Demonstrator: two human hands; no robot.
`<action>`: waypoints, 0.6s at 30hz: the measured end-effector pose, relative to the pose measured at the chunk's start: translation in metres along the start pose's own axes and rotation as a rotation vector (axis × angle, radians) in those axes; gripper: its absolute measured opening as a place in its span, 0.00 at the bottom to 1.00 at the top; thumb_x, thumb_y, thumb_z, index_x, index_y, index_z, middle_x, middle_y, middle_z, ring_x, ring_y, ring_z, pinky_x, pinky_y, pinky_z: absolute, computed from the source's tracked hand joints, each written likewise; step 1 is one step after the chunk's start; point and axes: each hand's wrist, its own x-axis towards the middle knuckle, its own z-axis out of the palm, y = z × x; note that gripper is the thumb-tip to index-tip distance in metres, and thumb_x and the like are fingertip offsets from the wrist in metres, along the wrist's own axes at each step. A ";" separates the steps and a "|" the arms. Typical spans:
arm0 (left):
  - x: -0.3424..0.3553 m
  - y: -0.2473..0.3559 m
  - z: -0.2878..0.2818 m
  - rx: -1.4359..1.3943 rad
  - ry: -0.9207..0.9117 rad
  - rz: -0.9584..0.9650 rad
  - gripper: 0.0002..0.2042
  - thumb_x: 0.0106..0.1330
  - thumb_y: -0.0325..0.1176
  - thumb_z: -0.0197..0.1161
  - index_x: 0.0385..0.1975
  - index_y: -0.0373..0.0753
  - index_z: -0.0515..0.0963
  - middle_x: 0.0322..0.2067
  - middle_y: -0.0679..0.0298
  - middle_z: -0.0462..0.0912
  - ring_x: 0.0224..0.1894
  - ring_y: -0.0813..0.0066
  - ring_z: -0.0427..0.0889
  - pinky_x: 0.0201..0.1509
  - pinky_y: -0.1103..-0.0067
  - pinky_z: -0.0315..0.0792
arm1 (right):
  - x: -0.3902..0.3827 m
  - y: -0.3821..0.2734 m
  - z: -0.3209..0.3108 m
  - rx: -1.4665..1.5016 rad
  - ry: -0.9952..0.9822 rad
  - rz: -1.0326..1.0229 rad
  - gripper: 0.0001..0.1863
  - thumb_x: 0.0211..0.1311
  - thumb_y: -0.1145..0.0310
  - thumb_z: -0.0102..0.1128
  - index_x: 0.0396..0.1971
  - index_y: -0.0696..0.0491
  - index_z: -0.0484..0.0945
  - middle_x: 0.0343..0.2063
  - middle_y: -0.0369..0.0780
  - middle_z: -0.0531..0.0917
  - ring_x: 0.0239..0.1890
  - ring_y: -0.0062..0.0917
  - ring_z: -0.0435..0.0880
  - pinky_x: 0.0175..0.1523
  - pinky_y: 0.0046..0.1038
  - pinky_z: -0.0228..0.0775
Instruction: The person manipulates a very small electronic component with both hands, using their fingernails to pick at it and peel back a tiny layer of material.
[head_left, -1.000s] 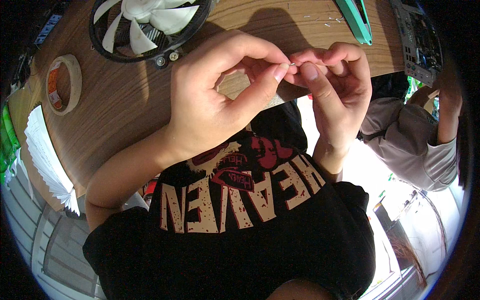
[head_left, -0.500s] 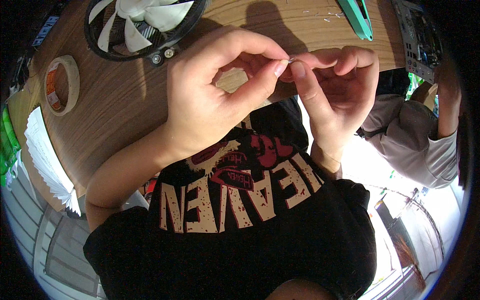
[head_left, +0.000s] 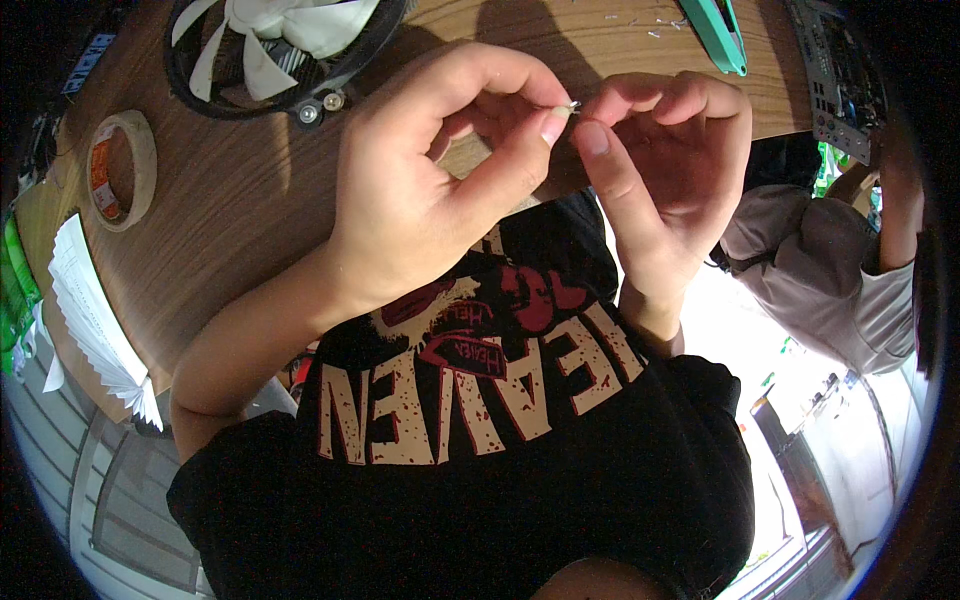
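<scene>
My left hand is raised over the table's near edge, thumb and forefinger pinched on a tiny shiny piece. It looks like a thin metallic sliver, too small to name; only its end sticks out past the fingertips. Just to its right is my right hand, palm turned inward and fingers curled. Its thumb and forefinger stand a little apart, close to the sliver but with a narrow gap, and nothing shows between them.
A cooling fan with white blades lies at the far left-centre of the wooden table. Left of it are a tape roll and fanned paper. A teal tool lies near small slivers. A circuit board and another person's arm are at right.
My two hands have drawn slightly apart. The right thumb and forefinger have come off the sliver and spread, while the left pinch keeps it.
</scene>
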 end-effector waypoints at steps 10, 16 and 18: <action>-0.001 0.002 0.000 0.001 -0.062 -0.073 0.07 0.60 0.19 0.54 0.38 0.32 0.71 0.34 0.67 0.74 0.36 0.86 0.73 0.39 0.89 0.66 | 0.000 0.000 -0.002 0.017 -0.020 0.068 0.19 0.49 0.86 0.55 0.37 0.56 0.58 0.32 0.43 0.73 0.32 0.19 0.74 0.40 0.18 0.66; 0.000 0.001 0.000 -0.008 -0.054 -0.087 0.08 0.60 0.20 0.54 0.39 0.31 0.71 0.35 0.66 0.75 0.37 0.85 0.73 0.40 0.88 0.67 | -0.003 0.007 -0.003 0.151 0.030 0.119 0.19 0.50 0.85 0.55 0.37 0.54 0.57 0.33 0.42 0.73 0.33 0.18 0.74 0.39 0.16 0.66; 0.001 0.002 0.000 0.007 -0.060 -0.093 0.08 0.60 0.20 0.55 0.39 0.31 0.71 0.35 0.66 0.75 0.37 0.85 0.73 0.40 0.89 0.67 | -0.004 0.009 -0.002 0.188 0.043 0.111 0.20 0.50 0.85 0.55 0.38 0.54 0.56 0.33 0.42 0.73 0.34 0.18 0.74 0.39 0.15 0.66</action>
